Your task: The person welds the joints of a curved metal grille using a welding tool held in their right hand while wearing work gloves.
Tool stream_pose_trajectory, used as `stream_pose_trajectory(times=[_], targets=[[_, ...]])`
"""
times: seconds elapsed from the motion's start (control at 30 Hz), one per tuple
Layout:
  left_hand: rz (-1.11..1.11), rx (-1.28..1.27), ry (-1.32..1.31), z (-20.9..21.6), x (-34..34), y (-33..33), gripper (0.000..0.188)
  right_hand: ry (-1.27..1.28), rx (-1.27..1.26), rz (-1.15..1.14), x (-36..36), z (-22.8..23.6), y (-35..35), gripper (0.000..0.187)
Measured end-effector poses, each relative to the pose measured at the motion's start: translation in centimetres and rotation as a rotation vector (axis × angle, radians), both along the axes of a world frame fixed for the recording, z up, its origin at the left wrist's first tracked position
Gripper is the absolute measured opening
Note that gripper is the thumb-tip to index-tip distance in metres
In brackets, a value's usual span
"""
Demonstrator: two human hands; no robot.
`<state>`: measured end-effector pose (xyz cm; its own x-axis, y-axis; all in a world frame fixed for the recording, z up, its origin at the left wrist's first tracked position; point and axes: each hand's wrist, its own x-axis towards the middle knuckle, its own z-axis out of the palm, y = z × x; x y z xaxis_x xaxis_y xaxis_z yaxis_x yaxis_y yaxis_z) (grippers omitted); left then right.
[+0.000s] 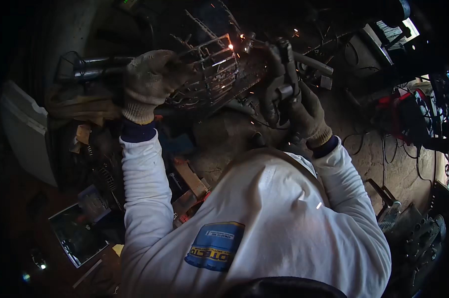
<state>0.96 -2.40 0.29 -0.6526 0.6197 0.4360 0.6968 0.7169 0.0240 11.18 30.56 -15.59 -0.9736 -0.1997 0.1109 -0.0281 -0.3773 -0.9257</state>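
My left hand (147,82), in a worn cloth glove, grips the left side of a metal wire cage (209,74) and holds it up in front of me. My right hand (304,111), also gloved, is closed around a dark angle grinder (281,74) whose head meets the cage's upper right corner. Orange sparks (237,42) fly from that contact point. My white long sleeves reach up from the lower edge.
A dark metal pipe (93,67) lies at the left behind the cage. Wood scraps and small boxes (190,181) litter the ground below my left arm. Cables and red-handled tools (408,107) sit at the right on the dirt floor.
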Motion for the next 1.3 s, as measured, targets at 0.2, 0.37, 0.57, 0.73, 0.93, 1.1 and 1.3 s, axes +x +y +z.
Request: stream_pose_trajectory(times=[0.2,0.37,0.57,0.73,0.93,1.1,1.3], targets=[[0.026,0.011,0.001,0.3,0.5,1.0,0.04,0.067,0.16,0.049,0.5,0.1,0.4,0.056],[0.065,-0.019,-0.007,0.5,0.7,1.3,0.044,-0.016,0.089,0.09,0.7,0.2,0.2,0.054],[0.049,-0.004,0.035,0.5,0.6,1.3,0.048,-0.058,0.134,0.094,0.7,1.5,0.0,0.051],[0.078,-0.026,-0.017,0.4,0.6,1.0,0.047,-0.011,0.145,0.079,0.6,0.7,-0.1,0.05],[0.034,-0.01,0.01,0.0,0.3,0.8,0.044,-0.022,0.184,0.106,0.4,1.5,0.1,0.048],[0.047,0.025,-0.034,0.6,0.7,1.3,0.043,-0.03,0.2,0.111,0.4,0.8,0.2,0.047],[0.049,-0.039,-0.021,0.8,0.6,1.4,0.044,-0.005,0.152,0.078,0.5,0.4,-0.2,0.053]])
